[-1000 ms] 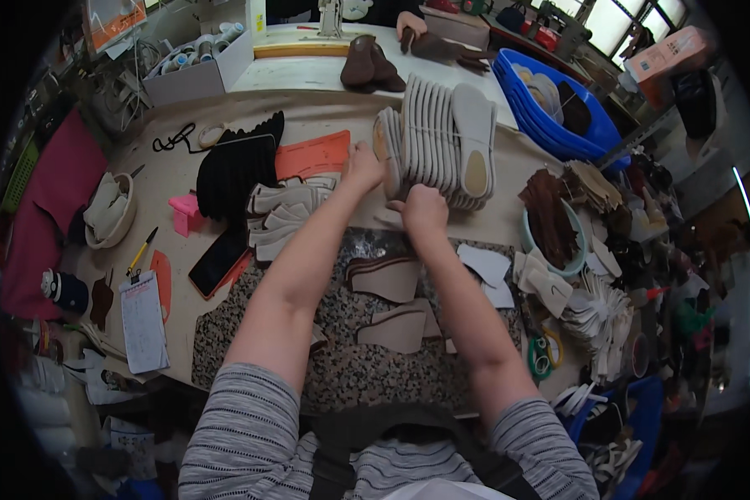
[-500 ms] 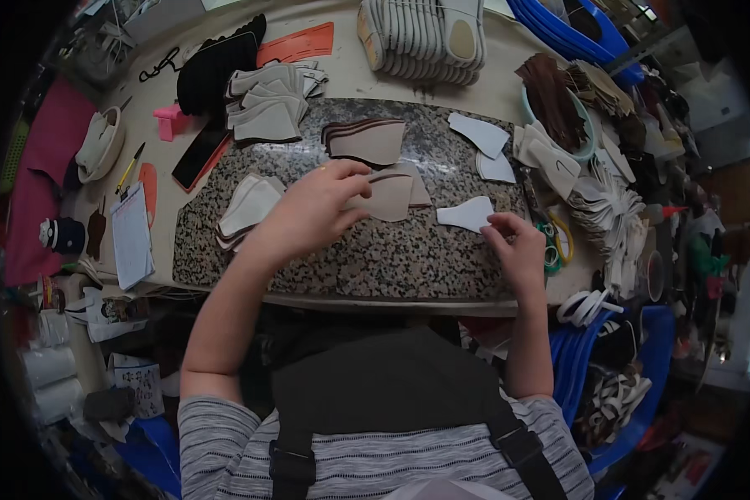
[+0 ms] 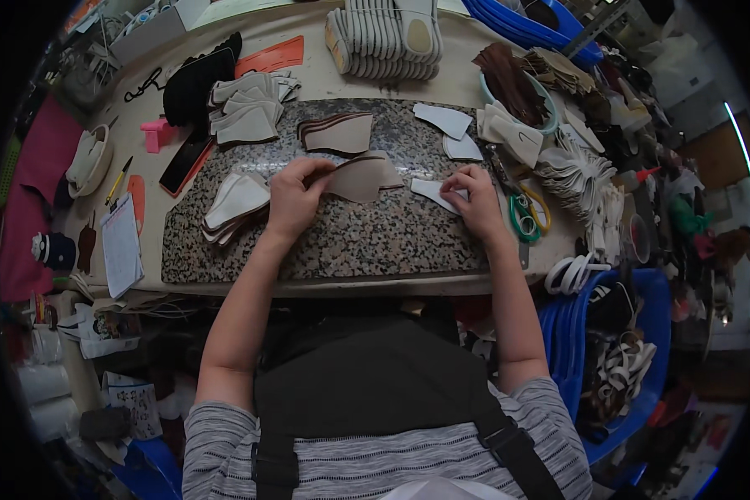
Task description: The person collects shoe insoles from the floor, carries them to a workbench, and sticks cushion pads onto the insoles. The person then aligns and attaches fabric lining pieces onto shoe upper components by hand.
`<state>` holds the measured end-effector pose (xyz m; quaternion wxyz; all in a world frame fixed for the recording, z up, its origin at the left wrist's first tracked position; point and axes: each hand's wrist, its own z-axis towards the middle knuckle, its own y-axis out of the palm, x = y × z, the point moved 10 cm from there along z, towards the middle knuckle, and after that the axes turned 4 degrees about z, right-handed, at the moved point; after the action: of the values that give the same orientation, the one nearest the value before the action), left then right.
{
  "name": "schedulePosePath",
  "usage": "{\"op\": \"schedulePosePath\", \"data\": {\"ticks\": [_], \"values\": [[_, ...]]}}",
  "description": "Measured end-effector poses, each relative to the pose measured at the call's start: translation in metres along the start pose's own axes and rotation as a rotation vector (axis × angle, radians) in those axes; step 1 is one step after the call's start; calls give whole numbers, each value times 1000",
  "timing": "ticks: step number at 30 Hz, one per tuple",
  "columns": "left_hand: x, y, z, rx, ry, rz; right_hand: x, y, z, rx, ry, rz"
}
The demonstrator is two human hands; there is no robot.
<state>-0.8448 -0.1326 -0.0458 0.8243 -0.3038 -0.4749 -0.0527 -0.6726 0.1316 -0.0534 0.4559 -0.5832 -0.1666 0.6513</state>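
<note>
On a speckled granite slab (image 3: pixel 358 246), my left hand (image 3: pixel 297 197) pinches the left end of a beige leather piece (image 3: pixel 354 182), which is raised a little over another beige piece. My right hand (image 3: pixel 475 198) is closed, its fingertips at the right end of a white shaped piece (image 3: pixel 426 190); whether it grips the piece or only touches it is hard to tell. Beyond my left hand lies a fanned stack of brown-edged beige pieces (image 3: pixel 342 135). More white pieces (image 3: pixel 447 121) rest at the slab's far right, and a white-topped stack (image 3: pixel 236 200) sits left of my left hand.
Scissors with green and yellow handles (image 3: pixel 525 218) lie right of my right hand. Behind them stands a bowl of brown strips (image 3: pixel 508 83). A tied bundle of grey padded pieces (image 3: pixel 387 50) is at the back. Left are a phone (image 3: pixel 183 165), a pink holder (image 3: pixel 156 133) and a clipboard (image 3: pixel 122 248).
My left hand has come down from above the beige pieces and taken hold of one's left end. My right hand has moved further over the white piece. The whole view has shifted slightly.
</note>
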Motion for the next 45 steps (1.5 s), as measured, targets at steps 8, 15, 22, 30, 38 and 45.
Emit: {"op": "schedulePosePath", "data": {"ticks": [8, 15, 22, 30, 38, 45], "values": [[17, 21, -57, -188, -366, -508, 13, -6, -5, 44, 301, 189], [42, 7, -81, 1, -109, 19, 8, -9, -14, 198, 301, 161], [35, 9, -74, 6, -125, 29, 2, -25, -24, 297, 318, -81], [13, 13, -32, 42, -257, -238, 12, -16, -24, 58, 388, 117], [22, 23, -54, -113, -202, -1, -9, -17, -26, 59, 330, 150], [43, 18, -61, -77, -40, 94, 8, -12, -26, 58, 332, 215]]}}
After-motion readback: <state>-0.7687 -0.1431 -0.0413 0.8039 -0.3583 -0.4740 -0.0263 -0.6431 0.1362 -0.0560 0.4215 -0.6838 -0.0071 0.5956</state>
